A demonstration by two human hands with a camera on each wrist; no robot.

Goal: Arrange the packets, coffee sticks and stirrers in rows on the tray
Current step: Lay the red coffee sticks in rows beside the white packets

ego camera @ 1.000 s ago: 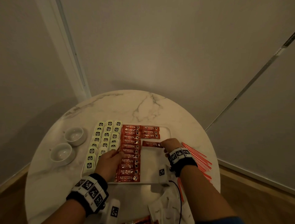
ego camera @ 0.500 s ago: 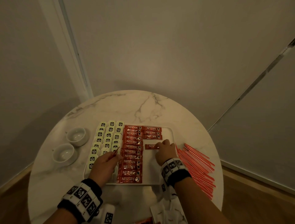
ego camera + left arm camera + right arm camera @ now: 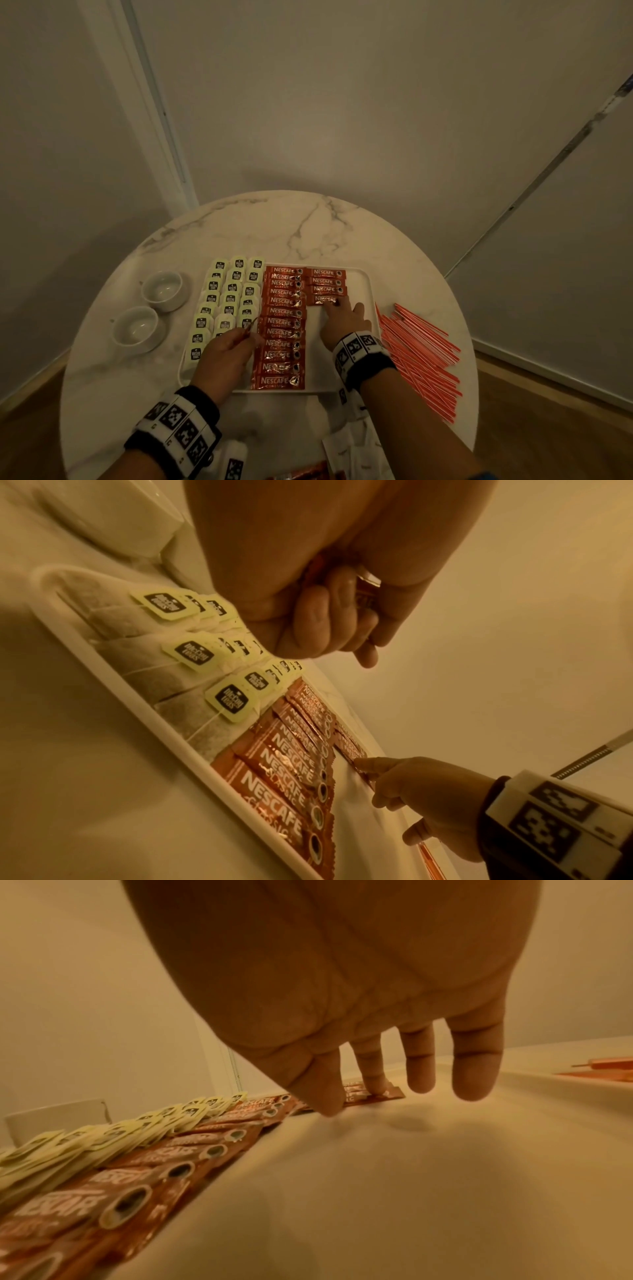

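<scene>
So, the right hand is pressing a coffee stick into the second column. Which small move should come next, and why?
Probably lift the right hand off and take a stick from the left hand. The fourth coffee stick already lies flat under the other three, and the left hand grips more sticks while the tray below is bare.

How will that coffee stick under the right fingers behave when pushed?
The coffee stick probably slides easily: glossy foil on a smooth tray. Likely light and slightly floppy; it lies flat under one fingertip of the right hand.
</scene>
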